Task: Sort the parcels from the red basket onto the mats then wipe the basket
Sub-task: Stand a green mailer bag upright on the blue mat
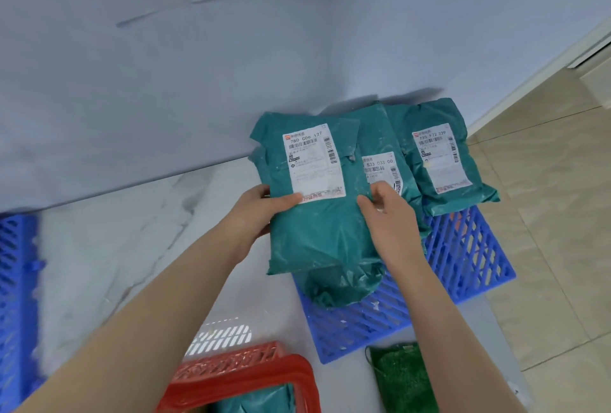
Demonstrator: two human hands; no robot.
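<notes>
Left hand (264, 210) and right hand (391, 214) grip a held parcel (317, 237) in teal wrap by its two long edges. Both thumbs are curled onto the front, and the left thumb lies on the lower corner of its white shipping label (312, 164). The held parcel faces label-up over the near left part of a blue mat (469, 267). It covers part of a rounded parcel (344, 287) lying on the slats; whether the two touch cannot be told. Beyond the right hand two more labelled packs lie side by side at the mat's far end. The middle parcel (380, 134) is half hidden by the held one, and the end parcel (443, 154) lies close to the lilac wall (165, 98). Nearer the person the red basket (238, 376) stands on the pale floor (115, 247), with a basket parcel (261, 402) showing inside. A green cloth (400, 376) lies just beside the mat's near edge. A second mat (16, 280), also blue, sits well apart at the left.
</notes>
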